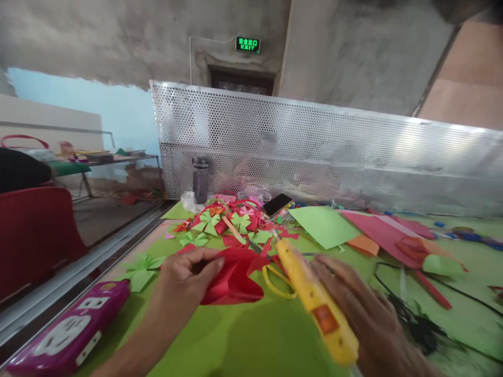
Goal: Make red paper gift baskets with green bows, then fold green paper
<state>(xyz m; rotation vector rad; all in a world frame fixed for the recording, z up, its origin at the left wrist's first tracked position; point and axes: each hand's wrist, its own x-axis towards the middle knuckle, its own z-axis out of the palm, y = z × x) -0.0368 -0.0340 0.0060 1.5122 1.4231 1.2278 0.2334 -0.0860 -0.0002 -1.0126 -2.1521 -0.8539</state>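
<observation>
My left hand (pixel 192 277) pinches a piece of folded red paper (pixel 236 277) between thumb and fingers, above the green table. The paper bulges open toward the right. On the other side, my right hand (pixel 353 303) is closed on a yellow hot glue gun (pixel 314 296) with an orange switch. The gun's nozzle points away from me, just right of the red paper, apparently not touching it. Motion blurs this hand, and some of its fingers are hidden. A yellow loop handle (pixel 277 285) lies behind the red paper.
A purple case (pixel 70 330) sits at the left table edge. Green paper flowers (pixel 208 224), red scraps, a phone (pixel 277 204) and a bottle (pixel 200 180) are farther back. Coloured sheets (pixel 326 225) and a black cable (pixel 416 319) lie right. A perforated metal screen (pixel 314 125) borders the back.
</observation>
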